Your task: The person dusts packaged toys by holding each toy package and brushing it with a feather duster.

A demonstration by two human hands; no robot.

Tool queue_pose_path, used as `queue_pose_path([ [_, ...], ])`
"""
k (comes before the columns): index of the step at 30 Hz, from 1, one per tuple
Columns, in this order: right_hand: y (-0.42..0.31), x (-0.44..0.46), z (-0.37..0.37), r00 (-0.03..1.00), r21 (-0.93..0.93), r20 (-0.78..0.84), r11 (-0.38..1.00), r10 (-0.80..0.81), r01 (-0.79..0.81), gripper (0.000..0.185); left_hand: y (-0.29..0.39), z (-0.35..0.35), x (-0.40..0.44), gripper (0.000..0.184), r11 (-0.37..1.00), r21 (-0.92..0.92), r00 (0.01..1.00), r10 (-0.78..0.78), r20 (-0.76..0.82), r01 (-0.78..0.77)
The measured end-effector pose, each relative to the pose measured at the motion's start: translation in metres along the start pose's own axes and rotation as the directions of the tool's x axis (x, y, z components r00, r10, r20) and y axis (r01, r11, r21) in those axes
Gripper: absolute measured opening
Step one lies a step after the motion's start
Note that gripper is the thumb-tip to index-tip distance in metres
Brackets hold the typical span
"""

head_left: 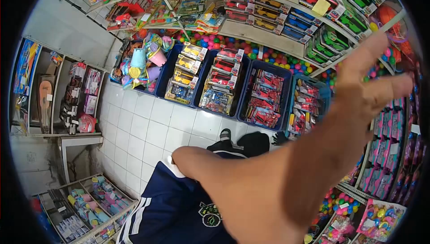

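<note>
My right hand [369,80] is raised at the upper right, blurred by motion. Its fingers are apart, and nothing shows between them. It is nearest to the shelf of boxed green toy cars [331,44], which lie beyond it. A bare forearm [264,194] fills the lower middle, close to the camera. A bent elbow [183,156] comes out of a navy sleeve with a white cuff. My left hand is out of view. Below the raised hand stands a light-blue crate [329,92] of packaged toys, partly covered by the arm.
Dark blue crates [244,109] of boxed cars and red packs line the white tiled floor [152,123]. Colourful balls [268,62] lie behind them. Shelves surround me, including a left rack [58,87] and a low compartmented rack [130,208]. Pink packaged toys [383,154] hang at right.
</note>
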State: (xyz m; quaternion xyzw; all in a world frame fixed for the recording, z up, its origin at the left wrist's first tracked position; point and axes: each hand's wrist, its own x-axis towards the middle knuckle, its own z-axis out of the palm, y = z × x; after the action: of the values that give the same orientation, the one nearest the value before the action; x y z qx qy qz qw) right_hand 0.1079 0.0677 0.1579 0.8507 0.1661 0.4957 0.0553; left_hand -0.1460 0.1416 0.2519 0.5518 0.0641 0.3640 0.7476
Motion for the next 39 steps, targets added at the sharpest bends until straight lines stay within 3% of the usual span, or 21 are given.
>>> queue_pose_path([
  [2, -0.01, 0.035, -0.048, 0.995, -0.138, -0.072, 0.989, -0.064, 0.054, 0.043, -0.008, 0.012, 0.013, 0.115, 1.0, -0.004, 1.0, -0.005, 0.009, 0.005],
  [6, -0.01, 0.075, -0.1, 0.993, -0.195, -0.097, 0.98, -0.067, 0.047, 0.042, -0.026, 0.051, 0.052, 0.115, 1.0, -0.006, 0.999, 0.004, 0.047, -0.004],
  [8, 0.031, 0.014, 0.008, 0.991, -0.219, -0.115, 0.975, -0.074, 0.047, 0.042, -0.033, 0.065, 0.067, 0.115, 1.0, 0.003, 0.998, 0.013, 0.059, -0.013],
  [11, 0.032, 0.065, -0.053, 0.987, -0.31, -0.125, 0.949, -0.097, 0.054, 0.041, -0.047, 0.091, 0.081, 0.115, 1.0, -0.03, 0.995, 0.004, 0.103, -0.001],
  [14, 0.092, -0.02, 0.066, 0.983, -0.363, -0.144, 0.93, -0.113, 0.054, 0.041, -0.054, 0.107, 0.091, 0.115, 0.999, -0.034, 0.992, 0.012, 0.129, -0.008],
  [18, 0.079, 0.05, -0.006, 0.975, -0.447, -0.166, 0.893, -0.146, 0.058, 0.04, -0.065, 0.129, 0.104, 0.115, 0.998, -0.055, 0.986, 0.021, 0.165, -0.012],
  [20, 0.129, -0.045, 0.104, 0.97, -0.472, -0.181, 0.88, -0.16, 0.057, 0.039, -0.07, 0.142, 0.105, 0.116, 0.998, -0.052, 0.984, 0.032, 0.174, -0.023],
  [24, 0.171, -0.078, 0.14, 0.959, -0.564, -0.191, 0.823, -0.21, 0.068, 0.039, -0.077, 0.152, 0.116, 0.116, 0.996, -0.092, 0.978, 0.038, 0.206, -0.019],
  [29, 0.166, -0.102, 0.171, 0.942, -0.577, -0.23, 0.813, -0.246, 0.071, 0.038, -0.097, 0.198, 0.118, 0.116, 0.997, -0.045, 0.98, 0.065, 0.189, -0.057],
  [39, 0.202, -0.153, 0.223, 0.892, -0.698, -0.258, 0.71, -0.37, 0.092, 0.036, -0.106, 0.202, 0.127, 0.117, 0.995, -0.061, 0.978, 0.089, 0.19, -0.079],
])
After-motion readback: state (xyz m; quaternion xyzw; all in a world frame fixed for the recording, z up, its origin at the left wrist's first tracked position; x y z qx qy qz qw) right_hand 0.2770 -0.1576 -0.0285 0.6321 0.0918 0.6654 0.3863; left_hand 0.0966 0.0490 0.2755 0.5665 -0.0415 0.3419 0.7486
